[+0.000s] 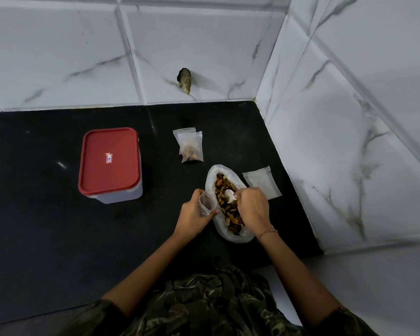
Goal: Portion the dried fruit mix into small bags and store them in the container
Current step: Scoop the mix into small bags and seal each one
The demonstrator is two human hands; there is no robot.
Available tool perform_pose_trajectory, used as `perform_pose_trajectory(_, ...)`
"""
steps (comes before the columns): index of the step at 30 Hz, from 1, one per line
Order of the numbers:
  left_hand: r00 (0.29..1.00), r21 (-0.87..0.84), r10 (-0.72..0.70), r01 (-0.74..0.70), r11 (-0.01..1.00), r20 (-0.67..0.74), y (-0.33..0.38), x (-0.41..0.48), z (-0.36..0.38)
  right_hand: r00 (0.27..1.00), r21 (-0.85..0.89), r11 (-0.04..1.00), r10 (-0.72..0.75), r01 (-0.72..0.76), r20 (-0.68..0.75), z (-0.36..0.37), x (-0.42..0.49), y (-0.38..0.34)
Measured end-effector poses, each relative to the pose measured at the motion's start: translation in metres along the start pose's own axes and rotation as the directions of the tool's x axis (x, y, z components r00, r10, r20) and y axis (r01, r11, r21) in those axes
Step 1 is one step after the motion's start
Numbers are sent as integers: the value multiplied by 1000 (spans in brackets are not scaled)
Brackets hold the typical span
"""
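The left hand [194,215] has its fingers curled round a small clear bag [207,202] and holds its mouth open just beside the left rim of the large plastic bag [222,169]. That large bag lies open on the black countertop [46,214], with the dried fruit mix [220,187] showing along its length. The right hand [252,207] is closed in a grip on a white scoop [229,195], whose bowl rests on the mix near the middle of the bag.

Just beside the large bag's right edge lies a flat stack of empty small bags [262,181], between it and the foot of the marbled right wall [349,141] – little free counter on that side. Behind the large bag and apart from it, two filled small bags [190,146] lie overlapping, the top one with nuts gathered at its near end. They lie short of the tiled back wall [58,57], with bare counter between.

The container [121,195] stands well to the left, its red lid [109,163] seated on top. A strip of bare counter separates it from the left hand, and more open black surface runs left of it and forward to the counter's front edge – the widest free room in view. A thin bracelet [267,232] circles the right wrist.
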State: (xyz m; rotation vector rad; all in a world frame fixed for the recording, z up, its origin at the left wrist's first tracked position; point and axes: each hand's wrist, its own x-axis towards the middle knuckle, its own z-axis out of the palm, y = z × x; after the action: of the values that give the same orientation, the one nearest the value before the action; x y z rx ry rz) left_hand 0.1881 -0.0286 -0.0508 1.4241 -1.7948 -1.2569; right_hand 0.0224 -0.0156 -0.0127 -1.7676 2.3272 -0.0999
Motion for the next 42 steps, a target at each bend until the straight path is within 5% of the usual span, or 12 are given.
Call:
perform_pose_trajectory(2,1000,-15,-3,3,1000,5,1,0,0,989,173,980,71,-93,129,-4,11,7)
perform_pose_trajectory(5,1000,-16,-1,1,1000,8,0,1,0,967,209,973,39,-94,251,-10,20,14)
perform_pose_trajectory(9,1000,-20,3,-3,1000,6,1,1,0,982,154,987,25,-55,189,-6,19,7)
perform_pose_trajectory(22,999,-32,25,-24,999,30,-6,0,-2,957,438,860,174,-262,230,-10,13,30)
perform_pose_trajectory(38,997,38,48,-46,998,-61,-5,6,-9,925,864,336,67,-375,375,-40,-4,23)
perform_pose_trajectory(42,991,30,64,-61,998,-120,-1,8,-13,931,881,319,10,-349,365,-54,-7,-3)
